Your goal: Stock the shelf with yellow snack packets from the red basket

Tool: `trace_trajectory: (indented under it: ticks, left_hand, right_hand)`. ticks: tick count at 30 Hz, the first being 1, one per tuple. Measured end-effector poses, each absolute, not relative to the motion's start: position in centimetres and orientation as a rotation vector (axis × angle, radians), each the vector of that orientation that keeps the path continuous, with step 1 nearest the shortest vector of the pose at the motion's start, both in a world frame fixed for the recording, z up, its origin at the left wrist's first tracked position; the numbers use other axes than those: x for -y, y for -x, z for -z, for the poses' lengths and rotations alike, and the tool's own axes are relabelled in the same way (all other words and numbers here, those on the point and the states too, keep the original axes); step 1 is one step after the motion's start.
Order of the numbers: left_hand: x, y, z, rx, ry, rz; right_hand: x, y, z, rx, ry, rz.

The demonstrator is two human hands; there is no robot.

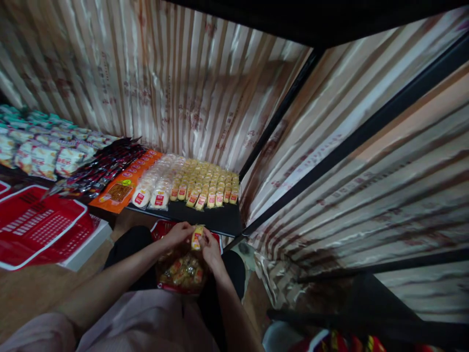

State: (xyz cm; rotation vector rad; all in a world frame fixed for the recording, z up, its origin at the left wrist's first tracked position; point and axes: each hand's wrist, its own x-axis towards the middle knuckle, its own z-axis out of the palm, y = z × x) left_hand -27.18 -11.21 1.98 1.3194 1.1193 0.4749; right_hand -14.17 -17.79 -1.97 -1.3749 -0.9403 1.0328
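Observation:
A small yellow snack packet (197, 239) with a red-and-white label is held upright between my two hands. My right hand (212, 252) pinches its right side, the thumb lying over the front. At the packet's upper left edge, the closed fingertips of my left hand (179, 233) grip it. Below, between my knees, sits a red basket (176, 288) with a bag of similar wrapped snacks (185, 270) in it. Just beyond my hands, several rows of matching yellow packets (208, 183) stand on a black shelf (220, 219).
Round white wrapped cakes (159, 199), an orange snack bag (120, 188), dark shiny packets (106, 166) and white bags (42, 156) line the shelf leftward. A red basket (69, 230) is at left. Black metal bars (311, 166) cross before a striped curtain (183, 83) on the right.

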Motion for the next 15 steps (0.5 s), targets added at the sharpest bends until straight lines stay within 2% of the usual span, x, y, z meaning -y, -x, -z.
trace_trajectory:
  ticks: [7, 15]
  left_hand:
    - [10.8, 25.9, -2.0, -0.897, -1.351, -0.483]
    - [11.8, 24.8, -2.4, -1.024, -1.203, -0.499]
  right_hand:
    - [17.2, 13.6, -0.1, 0.729, 1.243, -1.057]
    - [16.7, 13.6, -1.4, 0.218, 1.160, -1.008]
